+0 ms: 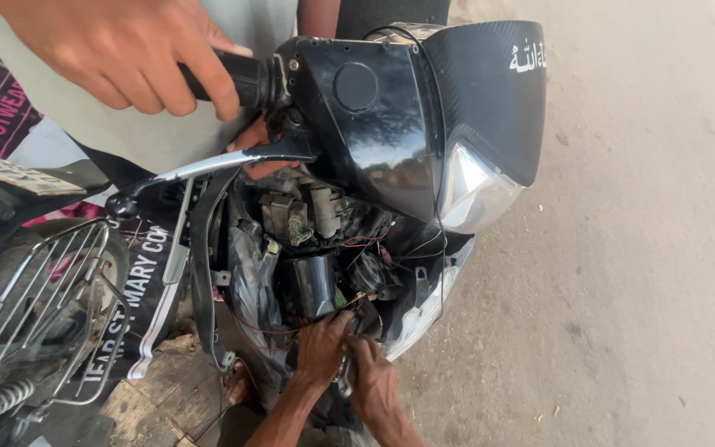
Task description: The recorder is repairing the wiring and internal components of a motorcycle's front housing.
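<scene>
1. As we look down into the opened front of the scooter [374, 132], our two hands sit at about 6 o'clock in the view, reaching up into the exposed innards.
2. Our left hand [320, 348] has its fingers bent and tucked in among the thin red wires [357, 242]. We cannot tell whether it pinches one of them.
3. Our right hand [374, 385] lies just beside the left, at its 4 o'clock, touching it. The fingers are curled and something pale shows at the thumb side, but we cannot tell whether it is gripped.
4. At 12 o'clock from our hands, a black cylinder-shaped part [312, 285] stands near a cluster of dusty connectors [295, 217].
5. At 2 o'clock from our hands, the headlight lens [473, 192] sits under the dark front cowl [490, 99].
6. At 10 o'clock in the view, another person's hand [142, 58] is wrapped around the black handlebar grip [242, 79]. The silver brake lever [208, 165] runs below it.
7. At 8 o'clock, a wire carrier rack [35, 290] of a second bike lies over a printed banner [151, 285].
8. Sandy ground [622, 290] fills the 3 o'clock side.
</scene>
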